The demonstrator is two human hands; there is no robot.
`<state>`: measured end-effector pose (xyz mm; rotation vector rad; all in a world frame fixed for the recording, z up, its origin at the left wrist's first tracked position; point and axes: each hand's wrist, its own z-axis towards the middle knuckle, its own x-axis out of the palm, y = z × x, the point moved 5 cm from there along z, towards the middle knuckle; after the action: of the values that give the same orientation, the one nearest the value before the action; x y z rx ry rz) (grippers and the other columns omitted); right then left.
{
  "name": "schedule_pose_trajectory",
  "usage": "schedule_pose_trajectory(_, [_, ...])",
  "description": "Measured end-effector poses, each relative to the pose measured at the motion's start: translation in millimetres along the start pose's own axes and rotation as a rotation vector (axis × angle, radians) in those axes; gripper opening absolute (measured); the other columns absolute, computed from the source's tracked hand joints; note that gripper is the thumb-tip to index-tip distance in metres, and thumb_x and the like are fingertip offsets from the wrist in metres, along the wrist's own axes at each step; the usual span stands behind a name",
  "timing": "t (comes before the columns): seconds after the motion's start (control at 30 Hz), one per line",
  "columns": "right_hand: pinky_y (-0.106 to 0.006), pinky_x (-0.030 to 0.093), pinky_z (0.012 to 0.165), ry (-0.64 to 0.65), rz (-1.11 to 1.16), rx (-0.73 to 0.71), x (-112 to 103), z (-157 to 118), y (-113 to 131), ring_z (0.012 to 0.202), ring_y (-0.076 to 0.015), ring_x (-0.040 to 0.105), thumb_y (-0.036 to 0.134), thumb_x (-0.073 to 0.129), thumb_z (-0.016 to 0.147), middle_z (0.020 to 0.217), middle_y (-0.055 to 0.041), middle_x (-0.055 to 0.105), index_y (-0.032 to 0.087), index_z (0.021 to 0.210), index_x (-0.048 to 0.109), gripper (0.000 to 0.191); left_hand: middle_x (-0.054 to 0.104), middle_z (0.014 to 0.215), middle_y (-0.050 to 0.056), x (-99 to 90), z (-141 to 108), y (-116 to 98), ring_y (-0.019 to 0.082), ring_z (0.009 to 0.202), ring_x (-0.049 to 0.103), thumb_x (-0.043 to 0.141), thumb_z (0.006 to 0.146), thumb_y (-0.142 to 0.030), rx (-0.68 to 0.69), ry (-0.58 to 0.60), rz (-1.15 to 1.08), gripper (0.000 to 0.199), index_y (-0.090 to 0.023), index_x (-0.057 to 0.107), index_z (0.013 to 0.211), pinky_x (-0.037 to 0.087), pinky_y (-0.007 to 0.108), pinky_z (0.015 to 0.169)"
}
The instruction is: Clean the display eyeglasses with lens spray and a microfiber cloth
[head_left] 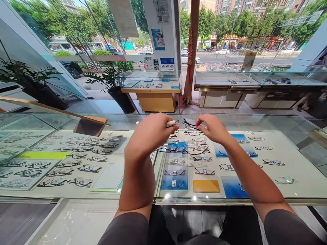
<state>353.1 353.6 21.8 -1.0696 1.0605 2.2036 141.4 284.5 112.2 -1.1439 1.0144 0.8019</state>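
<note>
Over the glass counter (143, 200), my left hand (154, 131) is closed around a small white object (170, 123) with a blunt, rounded end; most of it is hidden in the fingers. My right hand (212, 126) pinches a dark pair of eyeglasses (189, 123) at its right side, just across from my left hand. A gap shows between the white object and the eyeglasses. Beneath both hands, several more eyeglasses (202, 150) are laid out, seen against the display case's pale bottom.
A mirror with a wooden frame (90, 126) stands on the counter at left. Inside the case are blue cards (233, 186), an orange case (206, 186) and a pale tray (108, 175). Beyond are a potted plant (121, 97), a wooden post (191, 51) and further display cabinets (219, 97).
</note>
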Motion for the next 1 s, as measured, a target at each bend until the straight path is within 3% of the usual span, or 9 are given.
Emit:
schedule_pose_trajectory(0.13, [-0.04,0.039,0.096,0.285,-0.164,0.032,41,8,-34,0.108,-0.028,0.062,0.009,0.058,0.096,0.104,-0.0078,0.077,0.023,0.096,0.067,0.017,0.062,0.059,0.002,-8.7,-19,-1,0.017,0.054,0.051,0.055,0.099,-0.042,0.005,0.043,0.031,0.035,-0.022,0.066,0.073,0.028,0.033,0.06])
schedule_pose_trajectory(0.27, [-0.038,0.036,0.095,0.412,-0.232,0.08,69,8,-49,0.107,-0.0263,0.062,0.009,0.059,0.098,0.104,-0.007,0.078,0.023,0.095,0.067,0.016,0.061,0.058,0.001,-9.6,-28,-5,0.017,0.055,0.05,0.057,0.098,-0.044,0.023,0.059,0.042,0.034,-0.023,0.068,0.074,0.027,0.033,0.061])
schedule_pose_trajectory(0.73, [-0.038,0.035,0.092,0.442,-0.269,0.081,98,8,-65,0.103,-0.0258,0.062,0.01,0.057,0.097,0.097,-0.0073,0.078,0.022,0.092,0.07,0.018,0.061,0.061,0.001,-8.9,-26,-6,0.016,0.055,0.046,0.055,0.101,-0.045,0.018,0.093,0.121,0.037,-0.022,0.064,0.073,0.022,0.034,0.061])
schedule_pose_trajectory(0.87, [-0.037,0.035,0.092,0.445,-0.276,0.093,97,9,-64,0.103,-0.0244,0.065,0.01,0.058,0.096,0.096,-0.0054,0.08,0.022,0.092,0.071,0.018,0.061,0.06,0.001,-8.6,-26,-5,0.016,0.055,0.045,0.056,0.101,-0.043,0.021,0.102,0.106,0.037,-0.022,0.061,0.072,0.022,0.033,0.061])
schedule_pose_trajectory(1.0, [-0.036,0.037,0.094,0.412,-0.288,0.119,89,10,-60,0.103,-0.0223,0.068,0.021,0.059,0.099,0.103,-0.0027,0.082,0.024,0.094,0.076,0.018,0.06,0.059,0.0,-8.4,-27,-4,0.015,0.053,0.044,0.058,0.1,-0.042,0.029,0.078,0.094,0.037,-0.021,0.058,0.069,0.021,0.033,0.06])
